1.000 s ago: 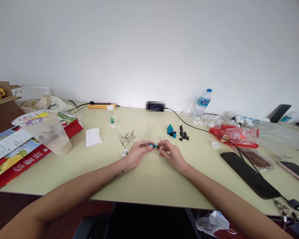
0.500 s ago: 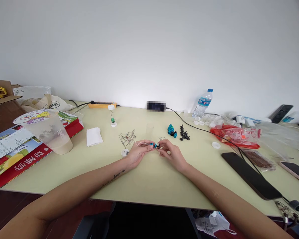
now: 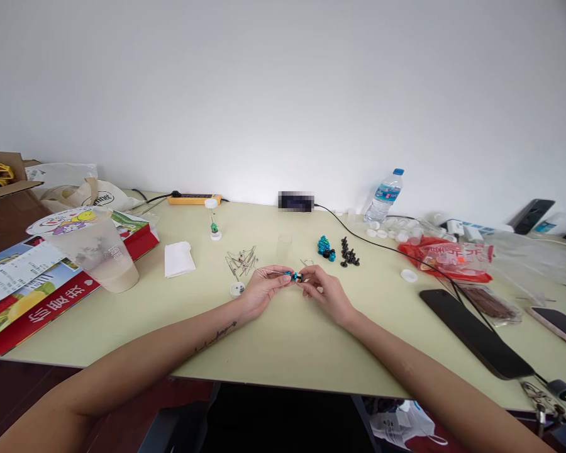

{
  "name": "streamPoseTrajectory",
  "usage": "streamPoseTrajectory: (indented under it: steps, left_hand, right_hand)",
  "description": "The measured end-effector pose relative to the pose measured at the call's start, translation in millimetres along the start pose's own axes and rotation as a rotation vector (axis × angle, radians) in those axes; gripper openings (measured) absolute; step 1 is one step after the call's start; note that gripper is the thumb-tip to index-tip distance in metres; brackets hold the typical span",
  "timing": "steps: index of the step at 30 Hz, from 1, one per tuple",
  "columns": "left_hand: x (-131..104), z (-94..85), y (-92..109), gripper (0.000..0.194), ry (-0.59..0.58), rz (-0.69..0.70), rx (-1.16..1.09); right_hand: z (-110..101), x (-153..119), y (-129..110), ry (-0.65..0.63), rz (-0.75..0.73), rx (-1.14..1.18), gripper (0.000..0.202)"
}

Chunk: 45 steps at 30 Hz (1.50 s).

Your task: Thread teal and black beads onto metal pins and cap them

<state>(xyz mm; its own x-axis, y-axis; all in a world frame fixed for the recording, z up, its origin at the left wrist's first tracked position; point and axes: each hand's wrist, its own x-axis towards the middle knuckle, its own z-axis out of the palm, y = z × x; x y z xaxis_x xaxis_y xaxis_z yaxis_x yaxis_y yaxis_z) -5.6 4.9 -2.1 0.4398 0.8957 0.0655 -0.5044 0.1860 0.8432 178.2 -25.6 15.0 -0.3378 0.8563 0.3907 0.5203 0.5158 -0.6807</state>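
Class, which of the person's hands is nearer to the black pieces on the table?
Right. The right hand is just in front and to the left of the black pieces; the left hand is farther left, across the held blue part.

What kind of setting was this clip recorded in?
Probably a shared work table or home desk used for small hand assembly: both hands hold a small blue-and-black part, with black pieces sorted nearby and a drink cup within the clutter.
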Motion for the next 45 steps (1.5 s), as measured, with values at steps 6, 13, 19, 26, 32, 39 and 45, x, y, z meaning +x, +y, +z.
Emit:
streamPoseTrajectory:
  steps: [6,13,19,26,32,39,45]
  left_hand:
    - [0.2,0.0,-0.6,0.030,0.007,-0.010,-0.007]
    - [-0.2,0.1,-0.2,0.027,-0.005,-0.005,-0.010]
    - [-0.1,0.5,-0.5,0.029,0.004,-0.003,-0.007]
    - [-0.5,0.5,0.6,0.029,-0.002,-0.006,-0.004]
    - [-0.3,0.1,0.4,0.028,-0.001,-0.011,-0.004]
    - [-0.3,1.1,1.1,0.027,-0.011,-0.003,-0.016]
    - [0.1,0.7,1.1,0.028,-0.007,-0.007,-0.006]
  right_hand:
    - [0.1,-0.3,-1.4,0.001,0.004,0.016,0.018]
    - [-0.6,-0.3,-2.2,0.002,-0.002,0.007,0.017]
    - [-0.3,-0.1,-1.5,0.005,-0.001,-0.001,0.017]
    - [-0.8,-0.1,-2.4,-0.003,-0.010,-0.012,0.015]
    - [-0.7,-0.3,-1.8,0.009,-0.026,-0.002,0.016]
    - [-0.9,-0.6,-1.0,0.007,-0.019,0.010,0.018]
    - [-0.7,-0.3,-0.2,0.007,-0.023,0.004,0.016]
